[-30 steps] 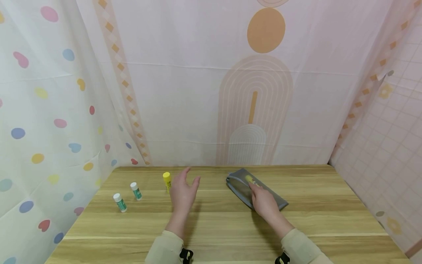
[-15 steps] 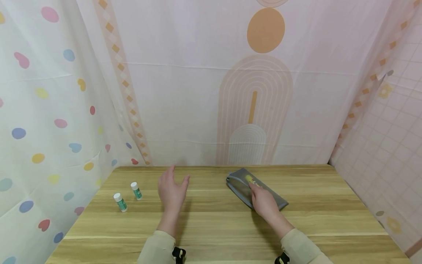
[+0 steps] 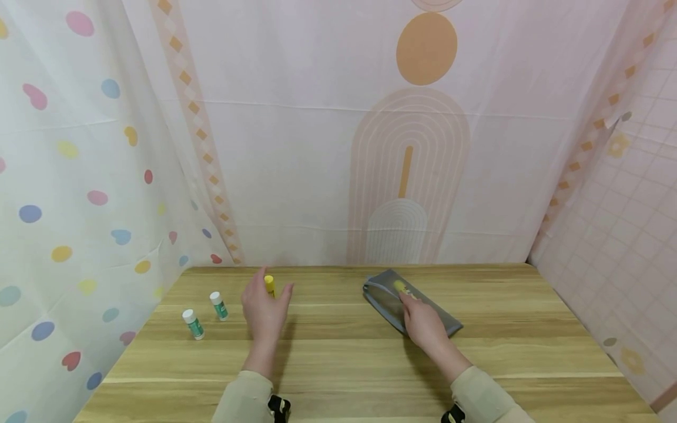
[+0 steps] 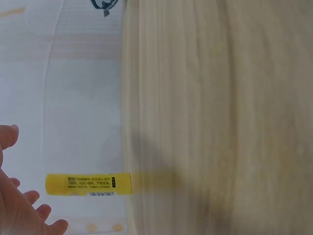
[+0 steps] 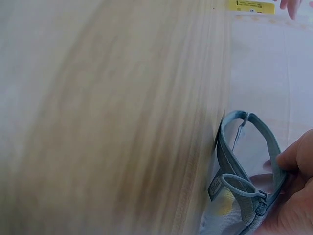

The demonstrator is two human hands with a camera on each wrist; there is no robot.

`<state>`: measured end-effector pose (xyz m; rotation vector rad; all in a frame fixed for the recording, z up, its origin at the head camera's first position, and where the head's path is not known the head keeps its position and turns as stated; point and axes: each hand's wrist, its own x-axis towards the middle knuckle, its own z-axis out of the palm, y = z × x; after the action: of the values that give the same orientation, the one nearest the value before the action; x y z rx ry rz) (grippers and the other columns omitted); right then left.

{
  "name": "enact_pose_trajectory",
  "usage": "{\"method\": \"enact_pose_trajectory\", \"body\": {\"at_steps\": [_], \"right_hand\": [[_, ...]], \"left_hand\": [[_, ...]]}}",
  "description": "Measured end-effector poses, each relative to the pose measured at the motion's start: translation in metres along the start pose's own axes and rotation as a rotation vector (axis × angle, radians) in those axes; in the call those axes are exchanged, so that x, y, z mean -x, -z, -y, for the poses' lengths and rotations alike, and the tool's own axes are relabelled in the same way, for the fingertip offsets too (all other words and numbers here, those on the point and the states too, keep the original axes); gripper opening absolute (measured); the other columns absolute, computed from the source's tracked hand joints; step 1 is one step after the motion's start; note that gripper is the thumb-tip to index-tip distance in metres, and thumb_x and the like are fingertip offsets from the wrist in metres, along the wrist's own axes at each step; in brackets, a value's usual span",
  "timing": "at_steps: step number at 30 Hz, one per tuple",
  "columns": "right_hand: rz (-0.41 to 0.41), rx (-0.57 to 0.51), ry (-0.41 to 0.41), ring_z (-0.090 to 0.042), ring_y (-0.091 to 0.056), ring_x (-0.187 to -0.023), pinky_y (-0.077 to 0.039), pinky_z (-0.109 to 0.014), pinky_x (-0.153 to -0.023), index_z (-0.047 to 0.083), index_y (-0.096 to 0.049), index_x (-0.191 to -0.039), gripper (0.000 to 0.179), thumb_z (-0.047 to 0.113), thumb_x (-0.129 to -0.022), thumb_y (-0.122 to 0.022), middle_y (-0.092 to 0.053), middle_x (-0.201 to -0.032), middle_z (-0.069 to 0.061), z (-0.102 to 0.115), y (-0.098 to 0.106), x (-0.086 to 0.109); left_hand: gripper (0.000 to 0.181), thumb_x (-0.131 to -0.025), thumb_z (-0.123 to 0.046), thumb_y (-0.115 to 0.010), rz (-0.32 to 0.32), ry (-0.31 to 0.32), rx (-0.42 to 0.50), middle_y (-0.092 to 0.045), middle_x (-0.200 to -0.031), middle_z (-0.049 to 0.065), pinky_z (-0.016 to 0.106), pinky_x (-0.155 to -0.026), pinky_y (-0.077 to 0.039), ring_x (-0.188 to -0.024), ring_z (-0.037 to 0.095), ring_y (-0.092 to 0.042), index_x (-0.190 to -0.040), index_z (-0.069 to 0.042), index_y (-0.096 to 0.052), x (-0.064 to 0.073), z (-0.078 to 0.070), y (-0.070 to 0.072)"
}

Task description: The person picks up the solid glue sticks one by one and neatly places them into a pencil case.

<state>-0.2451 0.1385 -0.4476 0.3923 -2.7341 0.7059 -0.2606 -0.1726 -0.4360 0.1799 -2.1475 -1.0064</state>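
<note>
My left hand is spread around a yellow glue stick, which stands upright near the table's back edge between the thumb and fingers. A gap shows between the fingertips and the glue stick in the left wrist view. On the right, my right hand grips a grey mesh zip pouch by its near side. The pouch's mouth gapes in the right wrist view, where the thumb and fingers pinch its rim. Something yellow shows through the mesh inside.
Two white-capped green glue sticks stand upright at the table's left. The wooden table ends at the back against a patterned curtain, with more curtains at both sides.
My left hand has moved left, past the front of the yellow glue stick, which was hidden half a second ago and now shows between thumb and fingers. The right hand and pouch stay put.
</note>
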Motion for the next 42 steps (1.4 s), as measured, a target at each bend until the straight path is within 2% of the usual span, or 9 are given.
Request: {"method": "enact_pose_trajectory", "body": {"at_steps": [9, 15, 25, 31, 42], "right_hand": [[0.005, 0.000, -0.011, -0.048, -0.062, -0.106, -0.053, -0.055, -0.090, -0.007, -0.061, -0.127, 0.032, -0.003, -0.095, -0.058, -0.063, -0.121, -0.028, 0.000, 0.001, 0.000], [0.001, 0.004, -0.007, -0.048, -0.062, -0.105, -0.053, -0.055, -0.089, -0.007, -0.061, -0.126, 0.032, -0.003, -0.095, -0.059, -0.064, -0.119, -0.028, 0.000, 0.001, 0.000], [-0.010, 0.008, 0.005, -0.049, -0.063, -0.103, -0.054, -0.056, -0.088, -0.007, -0.062, -0.126, 0.032, -0.003, -0.094, -0.059, -0.066, -0.112, -0.029, -0.002, 0.000, 0.001], [-0.003, 0.003, -0.001, -0.049, -0.062, -0.104, -0.053, -0.056, -0.089, -0.007, -0.061, -0.126, 0.032, -0.003, -0.095, -0.059, -0.066, -0.114, -0.029, -0.003, 0.000, 0.001], [-0.012, 0.004, 0.001, -0.046, -0.064, -0.103, -0.054, -0.054, -0.089, -0.007, -0.062, -0.125, 0.031, -0.003, -0.094, -0.060, -0.067, -0.110, -0.028, -0.002, -0.002, 0.001]], "left_hand": [[0.067, -0.086, -0.020, -0.078, 0.055, 0.095, -0.020, -0.051, -0.136, 0.029, 0.058, -0.113, -0.027, -0.128, 0.046, -0.043, -0.138, 0.008, -0.046, -0.003, 0.011, 0.003], [0.068, -0.088, -0.023, -0.076, 0.075, 0.175, -0.022, -0.049, -0.139, 0.029, 0.058, -0.112, -0.030, -0.129, 0.047, -0.042, -0.141, 0.007, -0.044, -0.005, 0.014, 0.004], [0.065, -0.092, -0.018, -0.072, 0.117, 0.247, 0.042, -0.051, -0.134, 0.031, 0.059, -0.104, -0.041, -0.124, 0.047, -0.048, -0.142, 0.009, -0.041, -0.005, 0.020, 0.002], [0.061, -0.094, -0.017, -0.068, 0.154, 0.315, 0.079, -0.050, -0.134, 0.031, 0.058, -0.104, -0.041, -0.124, 0.045, -0.047, -0.143, 0.007, -0.040, -0.007, 0.025, 0.000], [0.048, -0.096, -0.015, -0.065, 0.199, 0.336, 0.069, -0.054, -0.131, 0.029, 0.057, -0.102, -0.043, -0.119, 0.045, -0.051, -0.136, 0.006, -0.048, -0.010, 0.033, -0.003]]}}
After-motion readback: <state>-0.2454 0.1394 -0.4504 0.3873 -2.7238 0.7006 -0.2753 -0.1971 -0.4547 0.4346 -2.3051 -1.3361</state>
